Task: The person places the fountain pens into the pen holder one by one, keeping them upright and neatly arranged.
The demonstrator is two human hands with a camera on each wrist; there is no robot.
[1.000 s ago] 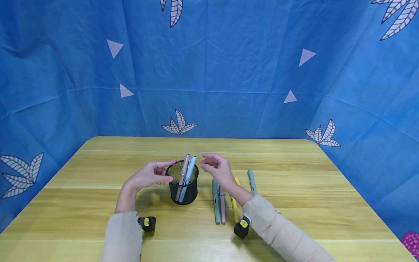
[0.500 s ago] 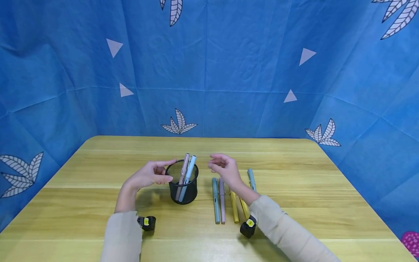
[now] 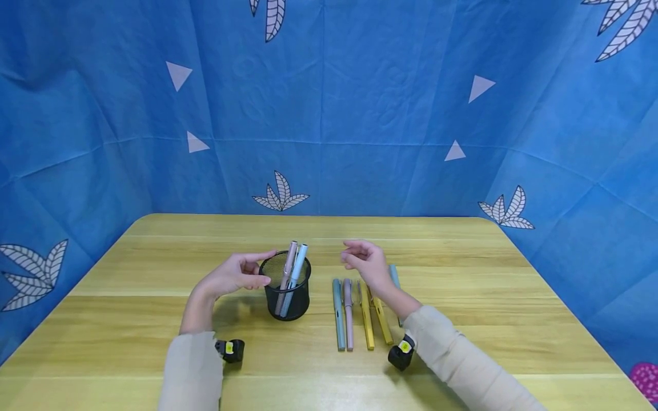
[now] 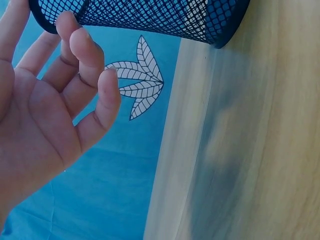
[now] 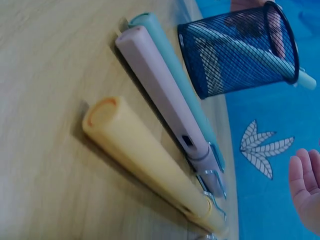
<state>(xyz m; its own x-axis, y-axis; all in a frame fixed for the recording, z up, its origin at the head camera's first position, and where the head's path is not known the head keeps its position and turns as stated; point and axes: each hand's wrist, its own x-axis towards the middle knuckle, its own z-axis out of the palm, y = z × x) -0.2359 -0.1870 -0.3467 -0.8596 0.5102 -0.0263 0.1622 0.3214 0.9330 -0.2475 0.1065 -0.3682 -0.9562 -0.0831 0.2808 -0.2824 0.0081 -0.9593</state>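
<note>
yellow pen (image 5: 150, 165), pink pen (image 5: 162, 97) and teal pen (image 5: 172, 65) were seen side by side on table (image 5: 45, 60) | mesh cup (image 5: 235, 52) stood beyond | fingertips (image 5: 302, 187) were glimpsed at edge

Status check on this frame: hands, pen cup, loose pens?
Left hand open, fingertips at the mesh pen cup. Right hand open, empty, above the loose pens. Two pens stand in the cup. Nothing blocking.

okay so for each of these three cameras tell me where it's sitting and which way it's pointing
Head: worn on the head, facing forward and down at the table; shows both sleeves, left hand by the mesh pen cup, right hand over the row of pens.
Left wrist: low by the left palm, facing the cup's wall.
Right wrist: near the tabletop, along the pens toward the cup; fingertips at the edge.
All three views share the cup.
</note>
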